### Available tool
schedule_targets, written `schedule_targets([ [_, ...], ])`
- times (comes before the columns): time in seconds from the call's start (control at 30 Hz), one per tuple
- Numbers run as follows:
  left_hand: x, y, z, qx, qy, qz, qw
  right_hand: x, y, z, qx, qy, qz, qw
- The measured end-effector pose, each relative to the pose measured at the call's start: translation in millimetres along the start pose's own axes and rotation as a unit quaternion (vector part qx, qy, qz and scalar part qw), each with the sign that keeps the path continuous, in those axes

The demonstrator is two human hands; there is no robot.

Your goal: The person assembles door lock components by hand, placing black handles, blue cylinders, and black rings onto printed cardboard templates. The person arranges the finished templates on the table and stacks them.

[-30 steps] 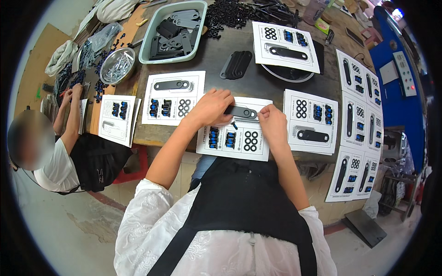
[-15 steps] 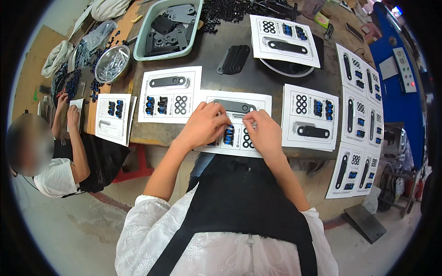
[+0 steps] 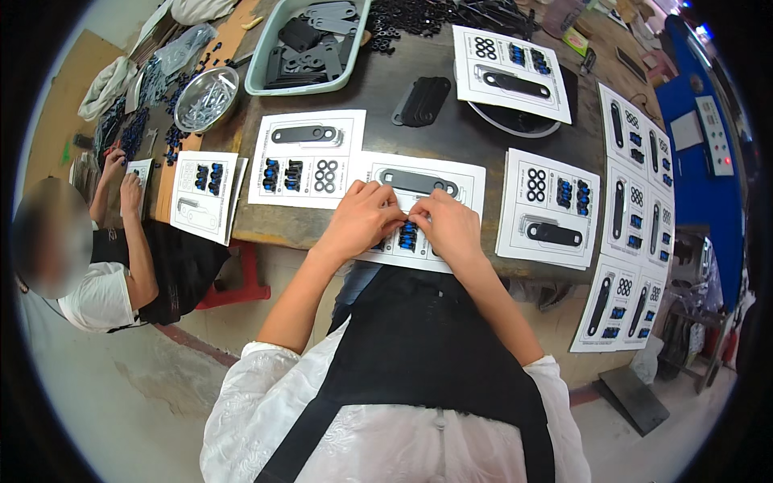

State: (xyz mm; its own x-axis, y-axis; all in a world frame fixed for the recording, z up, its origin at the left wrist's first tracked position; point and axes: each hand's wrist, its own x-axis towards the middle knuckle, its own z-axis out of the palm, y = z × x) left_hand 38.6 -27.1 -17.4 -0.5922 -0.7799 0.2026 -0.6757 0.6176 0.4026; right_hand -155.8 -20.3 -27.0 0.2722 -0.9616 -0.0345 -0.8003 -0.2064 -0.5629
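A white printed card [image 3: 469, 179] lies on the table in front of me. On its upper part rests a dark flat bar with holes [image 3: 415, 181]. My left hand [image 3: 364, 216] and my right hand [image 3: 448, 229] meet over the card's middle, fingertips pinched close together. What they pinch is too small and covered to make out. Right below the fingertips is a cluster of blue-and-black screws [image 3: 408, 237] on the card. My right hand covers the card's lower right part, and more blue-and-black pieces show partly beneath my left hand.
Similar filled cards flank mine, one at left [image 3: 304, 171] and a stack at right [image 3: 549, 208]. Farther off are a pale green bin [image 3: 360, 60] of flat bars, a metal bowl [image 3: 229, 80] of small metal parts, and stacked black plates [image 3: 423, 102]. A co-worker [image 3: 121, 274] sits at left.
My right hand has moved left and down, bringing its fingertips against those of my left hand. The whole view has shifted slightly.
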Motion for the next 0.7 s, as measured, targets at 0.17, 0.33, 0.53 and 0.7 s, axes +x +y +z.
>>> schedule_targets([
  [0.17,-3,-5,-11,-0.057,0.002,-0.031,0.998,-3,-1,-5,0.081,0.038,0.000,0.996],
  [0.33,-55,-93,-65,0.048,0.284,-0.334,0.898,-1,0,-28,0.263,0.047,0.029,0.963],
  [0.53,-106,-118,-36,0.162,0.164,-0.467,0.853,82,-17,7,0.363,-0.034,-0.028,0.931],
  [0.7,-105,-108,-32,0.117,0.223,-0.490,0.835,169,-7,70,0.333,-0.064,0.043,0.940],
])
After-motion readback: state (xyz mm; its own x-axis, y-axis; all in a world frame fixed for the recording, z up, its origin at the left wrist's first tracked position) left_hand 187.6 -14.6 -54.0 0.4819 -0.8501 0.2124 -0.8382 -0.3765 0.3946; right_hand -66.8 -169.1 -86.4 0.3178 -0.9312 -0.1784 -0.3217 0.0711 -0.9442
